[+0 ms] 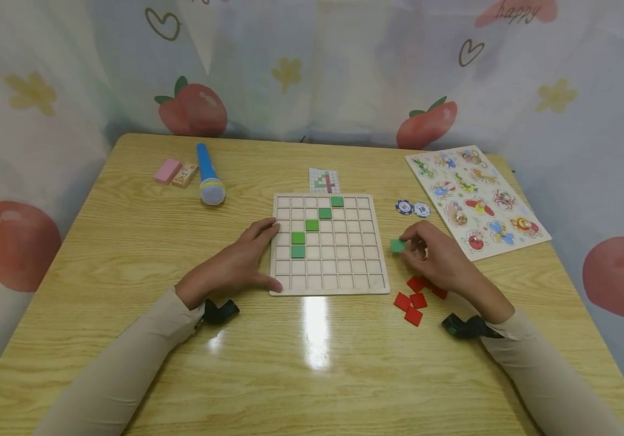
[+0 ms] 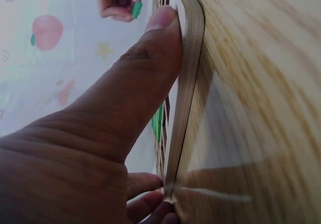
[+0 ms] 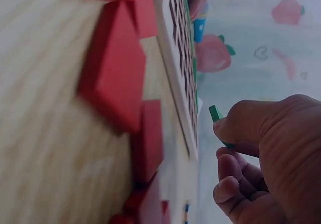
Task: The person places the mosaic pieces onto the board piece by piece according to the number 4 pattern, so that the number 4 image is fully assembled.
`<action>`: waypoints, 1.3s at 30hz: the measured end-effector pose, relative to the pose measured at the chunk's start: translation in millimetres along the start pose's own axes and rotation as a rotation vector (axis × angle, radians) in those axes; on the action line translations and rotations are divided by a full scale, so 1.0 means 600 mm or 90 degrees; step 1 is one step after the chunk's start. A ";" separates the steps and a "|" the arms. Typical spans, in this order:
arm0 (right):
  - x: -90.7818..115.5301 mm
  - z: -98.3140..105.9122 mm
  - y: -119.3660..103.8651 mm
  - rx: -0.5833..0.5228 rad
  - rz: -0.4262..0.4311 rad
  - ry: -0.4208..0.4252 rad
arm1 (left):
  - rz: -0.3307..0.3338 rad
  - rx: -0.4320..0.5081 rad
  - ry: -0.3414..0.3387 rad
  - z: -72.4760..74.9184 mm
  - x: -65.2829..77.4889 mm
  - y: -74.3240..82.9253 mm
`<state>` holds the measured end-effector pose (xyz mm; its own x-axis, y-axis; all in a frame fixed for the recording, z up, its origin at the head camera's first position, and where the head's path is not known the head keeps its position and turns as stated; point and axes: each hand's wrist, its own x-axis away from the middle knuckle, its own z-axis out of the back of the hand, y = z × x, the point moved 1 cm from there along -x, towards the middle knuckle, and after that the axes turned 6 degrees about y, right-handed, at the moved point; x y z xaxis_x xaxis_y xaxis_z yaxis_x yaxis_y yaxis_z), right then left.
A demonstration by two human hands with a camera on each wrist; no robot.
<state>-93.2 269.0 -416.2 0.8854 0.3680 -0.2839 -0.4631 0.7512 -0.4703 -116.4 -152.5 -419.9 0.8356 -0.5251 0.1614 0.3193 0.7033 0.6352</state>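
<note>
A wooden grid board [image 1: 344,264] lies on the table with several green square tiles set in a stepped line. My left hand [image 1: 241,259] rests at the board's left side, its thumb on the front left corner and the other fingers along the left edge. In my right hand [image 1: 436,254] a green tile [image 1: 397,246] is pinched between thumb and finger, just right of the board and off the table. The right wrist view shows the same green tile [image 3: 215,114] at the fingertips. Several red tiles [image 1: 413,315] lie loose below the right hand, some partly hidden by it.
Behind the board lies a small pattern card [image 1: 324,180]. Two poker chips [image 1: 422,209] and an insect puzzle board [image 1: 480,203] are at the right. A toy microphone [image 1: 210,181], a pink box [image 1: 167,171] and a patterned box [image 1: 185,175] stand back left.
</note>
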 end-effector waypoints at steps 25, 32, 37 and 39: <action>-0.151 -0.075 -0.170 0.000 0.119 -0.276 | 0.006 0.002 -0.004 0.000 0.001 0.000; -0.168 -0.101 -0.179 0.017 0.098 -0.295 | 0.005 0.007 -0.002 0.001 0.000 0.003; -0.175 -0.111 -0.184 0.022 0.081 -0.298 | 0.009 0.005 -0.001 0.002 0.000 0.002; -0.178 -0.113 -0.188 0.021 0.070 -0.304 | 0.009 0.005 -0.001 0.003 0.000 0.001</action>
<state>-138.0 107.8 -389.6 0.7544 0.6505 0.0879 -0.5600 0.7077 -0.4308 -116.6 -152.8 -418.1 0.8390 -0.5163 0.1717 0.3045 0.7070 0.6383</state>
